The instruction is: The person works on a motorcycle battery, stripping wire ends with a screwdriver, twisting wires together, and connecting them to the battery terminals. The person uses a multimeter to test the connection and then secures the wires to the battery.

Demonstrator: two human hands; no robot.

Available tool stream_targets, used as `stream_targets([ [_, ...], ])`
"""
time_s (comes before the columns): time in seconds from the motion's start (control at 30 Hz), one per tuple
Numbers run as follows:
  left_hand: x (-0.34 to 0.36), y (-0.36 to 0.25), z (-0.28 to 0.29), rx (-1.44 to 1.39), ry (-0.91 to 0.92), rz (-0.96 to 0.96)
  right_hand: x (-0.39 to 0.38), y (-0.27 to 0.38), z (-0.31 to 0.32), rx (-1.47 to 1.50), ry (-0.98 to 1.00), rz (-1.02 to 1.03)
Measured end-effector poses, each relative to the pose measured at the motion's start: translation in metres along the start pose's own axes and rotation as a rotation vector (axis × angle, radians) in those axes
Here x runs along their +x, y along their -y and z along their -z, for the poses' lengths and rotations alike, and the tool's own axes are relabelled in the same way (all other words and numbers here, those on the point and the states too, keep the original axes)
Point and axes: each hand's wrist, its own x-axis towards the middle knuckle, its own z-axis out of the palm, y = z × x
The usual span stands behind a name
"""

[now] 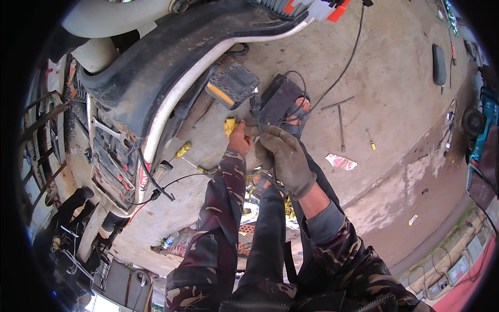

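My left hand (238,140) is bare and closed at the near side of a small yellow thing (230,126), whose kind I cannot make out. Over my right hand (288,161) is a grey-brown work glove, its fingers curled inward close to the left hand. What the gloved fingers hold, if anything, is hidden beneath them. Just beyond both hands, a black box (278,99) with dark cables lies by my foot. To its left is a dark block (232,85) with an orange-yellow edge, beside the motorbike's long black and white body panel (166,88).
A yellow-handled screwdriver (183,150) lies left of my forearm. Right of my feet are a T-handle wrench (341,125), another small screwdriver (371,139) and a crumpled red-white wrapper (341,161). A loose cable (343,73) crosses the concrete. A blue vehicle (483,125) stands far right.
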Motion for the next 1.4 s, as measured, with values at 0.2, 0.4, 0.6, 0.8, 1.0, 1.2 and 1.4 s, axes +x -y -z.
stream_targets([
  [0.2,0.006,0.029,0.02,0.105,0.107,-0.272,0.005,-0.015,0.006,-0.439,-0.05,0.237],
  [0.4,-0.118,0.011,-0.051,0.003,-0.063,-0.463,0.0,-0.009,-0.005,-0.263,-0.05,-0.279],
  [0.6,-0.15,-0.016,-0.06,0.193,0.034,-0.525,-0.005,-0.021,-0.005,-0.272,0.07,-0.367],
  [0.8,-0.157,-0.022,-0.075,0.396,-0.061,-0.628,0.001,-0.056,0.012,-0.252,0.029,-0.405],
  [1.0,-0.17,-0.024,-0.09,0.349,0.039,-0.639,0.011,-0.069,0.026,-0.806,0.365,0.207],
  [1.2,-0.176,-0.03,-0.096,0.361,0.077,-0.637,0.009,-0.066,0.024,-0.594,0.252,-0.158],
  [1.4,-0.178,-0.035,-0.094,0.427,0.114,-0.629,0.014,-0.057,0.017,-0.591,0.23,-0.3],
])
